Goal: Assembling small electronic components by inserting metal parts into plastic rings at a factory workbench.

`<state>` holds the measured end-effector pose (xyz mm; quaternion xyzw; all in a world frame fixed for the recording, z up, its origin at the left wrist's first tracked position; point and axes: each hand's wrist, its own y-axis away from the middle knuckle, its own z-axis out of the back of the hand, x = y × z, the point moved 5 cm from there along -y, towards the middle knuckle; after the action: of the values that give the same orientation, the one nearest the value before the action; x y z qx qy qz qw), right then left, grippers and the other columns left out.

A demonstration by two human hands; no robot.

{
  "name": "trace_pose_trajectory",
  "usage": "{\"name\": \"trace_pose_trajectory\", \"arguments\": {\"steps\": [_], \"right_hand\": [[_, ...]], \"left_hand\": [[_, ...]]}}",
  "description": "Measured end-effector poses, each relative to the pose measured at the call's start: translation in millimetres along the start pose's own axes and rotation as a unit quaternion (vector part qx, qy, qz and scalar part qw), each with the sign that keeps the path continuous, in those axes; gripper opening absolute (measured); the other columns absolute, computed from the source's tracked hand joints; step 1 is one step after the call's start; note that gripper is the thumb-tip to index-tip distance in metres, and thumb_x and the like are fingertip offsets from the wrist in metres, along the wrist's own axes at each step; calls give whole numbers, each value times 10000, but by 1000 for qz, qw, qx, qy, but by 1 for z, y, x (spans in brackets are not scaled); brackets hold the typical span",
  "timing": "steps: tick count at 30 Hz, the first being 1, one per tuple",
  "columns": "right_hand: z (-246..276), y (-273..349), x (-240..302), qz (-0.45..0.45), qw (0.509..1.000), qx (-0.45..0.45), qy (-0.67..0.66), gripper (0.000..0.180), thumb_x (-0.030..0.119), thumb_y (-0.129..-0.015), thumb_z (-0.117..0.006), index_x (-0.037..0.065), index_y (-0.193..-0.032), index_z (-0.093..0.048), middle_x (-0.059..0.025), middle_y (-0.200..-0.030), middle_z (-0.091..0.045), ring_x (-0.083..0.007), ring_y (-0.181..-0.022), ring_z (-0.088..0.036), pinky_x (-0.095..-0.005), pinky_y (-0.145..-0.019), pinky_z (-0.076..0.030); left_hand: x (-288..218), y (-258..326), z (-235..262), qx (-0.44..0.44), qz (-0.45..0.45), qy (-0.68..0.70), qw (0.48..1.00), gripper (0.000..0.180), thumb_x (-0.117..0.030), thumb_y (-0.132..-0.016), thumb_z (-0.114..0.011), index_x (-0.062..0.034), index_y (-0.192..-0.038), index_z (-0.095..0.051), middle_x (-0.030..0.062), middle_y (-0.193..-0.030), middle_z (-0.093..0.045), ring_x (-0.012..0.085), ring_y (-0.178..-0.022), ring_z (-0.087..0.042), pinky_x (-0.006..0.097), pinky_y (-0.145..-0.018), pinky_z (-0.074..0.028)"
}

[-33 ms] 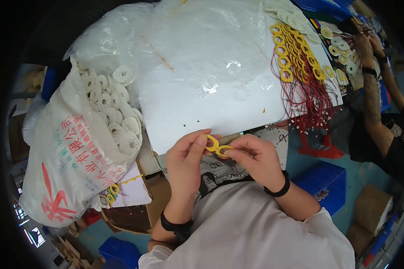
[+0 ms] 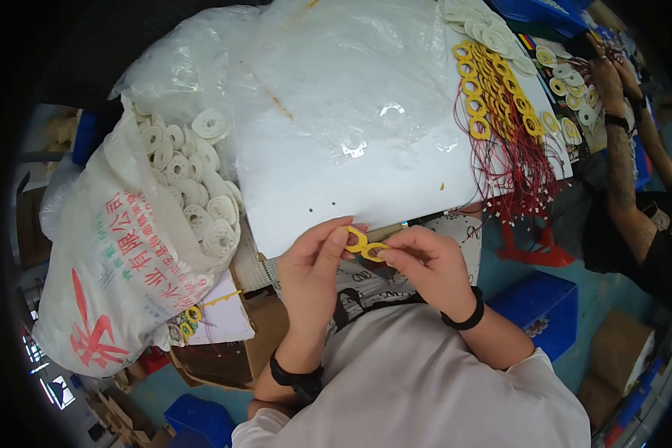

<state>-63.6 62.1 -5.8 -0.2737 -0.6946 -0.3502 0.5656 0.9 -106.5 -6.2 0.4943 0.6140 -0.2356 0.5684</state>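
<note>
My left hand (image 2: pixel 315 261) pinches a flat yellow ring (image 2: pixel 361 241) between thumb and fingers, just off the near edge of the white board. A second yellow ring (image 2: pixel 369 254) adjoins it on the right, gripped between the thumb and forefinger of my right hand (image 2: pixel 428 272). The two rings meet edge to edge between my hands; whether they are one joined piece I cannot tell. My fingertips cover parts of both.
The white board (image 2: pixel 418 168) carries plastic film, small silvery pieces and rows of yellow rings (image 2: pixel 494 89) with red wires (image 2: pixel 514 168). At left stands a sack (image 2: pixel 116 254) of white discs (image 2: pixel 178 168). Across on the right, another person's hands (image 2: pixel 608 78) work. A blue bin (image 2: pixel 537 310) sits below.
The right-hand yellow ring has tilted a little against the left one. The whole view has shifted slightly; both hands keep their pinch.
</note>
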Motion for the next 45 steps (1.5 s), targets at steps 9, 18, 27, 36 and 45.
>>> {"name": "trace_pose_trajectory", "arguments": {"steps": [9, 18, 27, 36, 45], "right_hand": [[4, 3, 1, 128, 984, -36, -116, 86, -38, -989, -623, -19, -1073, -634, -184, -1258, -670, -216, -1085, -680, -331, -953, -543], [39, 23, 24, 128, 973, 8, -192, 57, -89, -992, -566, -52, -1034, -579, -212, -1124, -652, -255, -965, -704, -394, -863, -605], [93, 55, 34, 141, 926, 39, -348, 161, 100, -1007, -638, -19, -1012, -530, -213, -948, -625, -284, -663, -709, -354, -596, -617], [119, 66, 24, 116, 938, 80, -318, 183, 116, -996, -663, -15, -1013, -536, -228, -913, -631, -298, -658, -713, -354, -565, -605], [108, 66, 6, 65, 924, 93, -366, 126, 39, -985, -646, -31, -1031, -552, -259, -1022, -659, -318, -774, -741, -402, -651, -641]], "left_hand": [[-39, -8, 19, -123, -177, -303, 928, 174, -96, -1012, -647, 11, -1093, -759, 67, -964, -704, 111, -807, -632, 249, -730, -515], [-55, -67, 53, -99, -234, -483, 838, 141, -83, -948, -681, -1, -1046, -743, 120, -924, -654, 248, -823, -647, 329, -737, -503], [-60, -90, 63, -155, -265, -473, 826, 133, -74, -934, -694, -5, -1043, -727, 129, -938, -661, 266, -841, -657, 337, -762, -517], [-58, -91, 54, -174, -301, -528, 775, 159, -99, -930, -711, -44, -1069, -767, 131, -1055, -612, 261, -890, -621, 349, -774, -509], [-76, -74, 45, -207, -298, -529, 767, 183, -126, -979, -674, -44, -1125, -748, 127, -1059, -630, 257, -861, -629, 355, -744, -515]]}}
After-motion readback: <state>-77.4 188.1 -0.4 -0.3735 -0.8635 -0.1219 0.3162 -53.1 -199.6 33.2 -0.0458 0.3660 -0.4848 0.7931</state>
